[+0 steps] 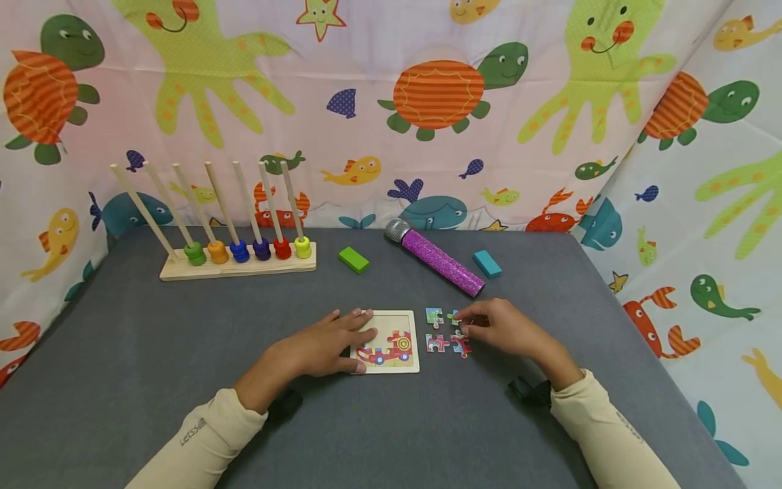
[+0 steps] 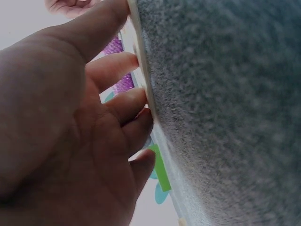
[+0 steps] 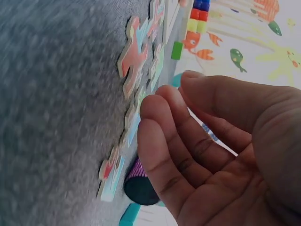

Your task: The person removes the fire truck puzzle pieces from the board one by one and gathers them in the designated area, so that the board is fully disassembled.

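Observation:
A small wooden puzzle board point(image 1: 400, 319) with a red car picture lies on the grey table. My left hand point(image 1: 354, 339) rests flat on the board's left part, and its fingers point(image 2: 122, 106) press against the board's edge point(image 2: 141, 61). Several loose puzzle pieces point(image 1: 436, 343) lie just right of the board. My right hand point(image 1: 470, 326) hovers over them with fingers bent. Its fingertips point(image 3: 150, 103) touch the greenish piece point(image 1: 453, 316), and nothing shows between thumb and fingers. More pieces point(image 3: 131, 52) lie flat nearby.
Behind the board lie a purple glitter microphone point(image 1: 436, 258), a green block point(image 1: 353, 259) and a teal block point(image 1: 487, 263). A wooden rack of rods with coloured beads point(image 1: 238, 261) stands at the back left. Patterned cloth walls close in the table.

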Demonstrator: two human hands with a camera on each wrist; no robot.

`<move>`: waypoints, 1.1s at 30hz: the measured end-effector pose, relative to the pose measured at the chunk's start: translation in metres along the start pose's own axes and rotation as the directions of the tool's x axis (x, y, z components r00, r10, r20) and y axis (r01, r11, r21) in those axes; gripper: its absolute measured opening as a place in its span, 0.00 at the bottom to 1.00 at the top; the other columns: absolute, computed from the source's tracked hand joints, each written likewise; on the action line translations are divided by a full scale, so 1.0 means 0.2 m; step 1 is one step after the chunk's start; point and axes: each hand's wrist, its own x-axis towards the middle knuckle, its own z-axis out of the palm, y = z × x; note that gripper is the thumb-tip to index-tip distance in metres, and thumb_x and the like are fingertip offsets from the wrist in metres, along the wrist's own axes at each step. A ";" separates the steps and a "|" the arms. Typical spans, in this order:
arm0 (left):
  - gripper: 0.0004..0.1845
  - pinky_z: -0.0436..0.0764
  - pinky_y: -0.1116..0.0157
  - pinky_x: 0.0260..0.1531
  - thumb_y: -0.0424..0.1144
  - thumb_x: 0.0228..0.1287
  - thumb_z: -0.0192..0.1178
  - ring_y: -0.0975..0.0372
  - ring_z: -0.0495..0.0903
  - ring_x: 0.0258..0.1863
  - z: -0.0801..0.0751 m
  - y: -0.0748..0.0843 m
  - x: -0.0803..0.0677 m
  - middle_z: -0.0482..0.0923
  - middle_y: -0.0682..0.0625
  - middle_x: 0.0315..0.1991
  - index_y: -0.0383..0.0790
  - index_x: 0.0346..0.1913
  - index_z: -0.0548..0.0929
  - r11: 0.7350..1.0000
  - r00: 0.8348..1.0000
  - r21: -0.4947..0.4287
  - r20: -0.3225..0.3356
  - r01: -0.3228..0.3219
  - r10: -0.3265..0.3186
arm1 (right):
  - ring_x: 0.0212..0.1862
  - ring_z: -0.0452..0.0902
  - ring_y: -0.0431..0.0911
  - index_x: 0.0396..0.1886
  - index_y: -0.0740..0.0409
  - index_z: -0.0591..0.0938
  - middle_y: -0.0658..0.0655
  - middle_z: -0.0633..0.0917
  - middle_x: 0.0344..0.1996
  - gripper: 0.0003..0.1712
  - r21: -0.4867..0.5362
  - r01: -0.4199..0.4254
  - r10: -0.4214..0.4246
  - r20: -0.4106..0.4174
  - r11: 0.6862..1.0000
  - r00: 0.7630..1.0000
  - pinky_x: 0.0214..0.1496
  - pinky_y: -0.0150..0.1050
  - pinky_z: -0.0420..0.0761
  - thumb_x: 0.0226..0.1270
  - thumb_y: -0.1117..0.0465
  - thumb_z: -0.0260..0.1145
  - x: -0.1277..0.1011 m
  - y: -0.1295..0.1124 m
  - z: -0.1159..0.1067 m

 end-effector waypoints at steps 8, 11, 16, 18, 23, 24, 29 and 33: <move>0.35 0.42 0.50 0.71 0.53 0.64 0.63 0.55 0.46 0.75 -0.01 0.03 -0.01 0.50 0.48 0.76 0.49 0.72 0.67 0.999 1.000 -0.043 0.006 0.006 -0.006 | 0.35 0.76 0.41 0.51 0.63 0.84 0.53 0.86 0.41 0.14 0.043 0.045 -0.047 0.035 0.998 0.998 0.37 0.35 0.79 0.68 0.65 0.65 0.05 -0.06 0.03; 0.34 0.45 0.50 0.70 0.55 0.64 0.63 0.54 0.47 0.75 -0.02 0.05 -0.02 0.49 0.48 0.77 0.52 0.72 0.68 0.996 0.999 -0.088 0.044 -0.011 0.014 | 0.35 0.76 0.41 0.51 0.63 0.84 0.53 0.85 0.40 0.14 0.039 0.051 -0.053 0.042 0.998 0.998 0.38 0.35 0.79 0.68 0.64 0.65 0.07 -0.09 0.04; 0.37 0.47 0.49 0.70 0.57 0.64 0.62 0.53 0.42 0.75 -0.03 0.09 -0.03 0.43 0.48 0.78 0.55 0.74 0.65 0.987 0.991 -0.145 0.101 -0.071 0.086 | 0.33 0.74 0.41 0.51 0.65 0.84 0.53 0.85 0.39 0.14 0.034 0.082 -0.083 0.042 0.996 0.996 0.35 0.36 0.78 0.70 0.64 0.64 0.09 -0.11 0.06; 0.38 0.46 0.49 0.70 0.56 0.64 0.63 0.53 0.40 0.76 -0.03 0.09 -0.03 0.41 0.46 0.78 0.55 0.74 0.63 0.986 0.989 -0.142 0.109 -0.087 0.103 | 0.34 0.75 0.41 0.52 0.65 0.84 0.54 0.85 0.41 0.14 0.039 0.082 -0.084 0.045 0.996 0.995 0.37 0.36 0.78 0.70 0.64 0.63 0.10 -0.12 0.07; 0.37 0.48 0.50 0.70 0.52 0.67 0.61 0.54 0.38 0.76 -0.02 0.09 -0.04 0.36 0.45 0.78 0.55 0.76 0.60 0.988 0.984 -0.134 0.144 -0.082 0.102 | 0.38 0.77 0.41 0.52 0.64 0.84 0.55 0.86 0.45 0.14 0.031 0.095 -0.097 0.050 0.995 0.994 0.43 0.38 0.80 0.71 0.62 0.63 0.12 -0.14 0.08; 0.36 0.48 0.50 0.70 0.51 0.69 0.59 0.53 0.38 0.76 -0.02 0.09 -0.04 0.35 0.44 0.78 0.55 0.76 0.59 0.987 0.983 -0.135 0.150 -0.086 0.106 | 0.39 0.77 0.41 0.52 0.64 0.84 0.54 0.86 0.45 0.15 0.027 0.096 -0.098 0.050 0.995 0.994 0.44 0.38 0.80 0.71 0.62 0.63 0.13 -0.15 0.08; 0.30 0.47 0.49 0.70 0.40 0.74 0.53 0.49 0.38 0.76 -0.01 0.10 -0.04 0.39 0.42 0.78 0.47 0.76 0.59 0.983 0.977 -0.118 0.140 -0.143 0.159 | 0.38 0.77 0.40 0.52 0.63 0.84 0.54 0.86 0.45 0.15 0.028 0.087 -0.089 0.057 0.996 0.994 0.44 0.38 0.80 0.71 0.61 0.62 0.14 -0.17 0.09; 0.28 0.49 0.47 0.69 0.33 0.74 0.51 0.45 0.41 0.75 0.00 0.10 -0.04 0.45 0.40 0.77 0.42 0.75 0.62 0.980 0.975 -0.077 0.107 -0.185 0.193 | 0.38 0.78 0.39 0.51 0.62 0.85 0.55 0.86 0.45 0.14 0.046 0.086 -0.089 0.065 0.995 0.994 0.43 0.37 0.80 0.71 0.61 0.63 0.16 -0.18 0.10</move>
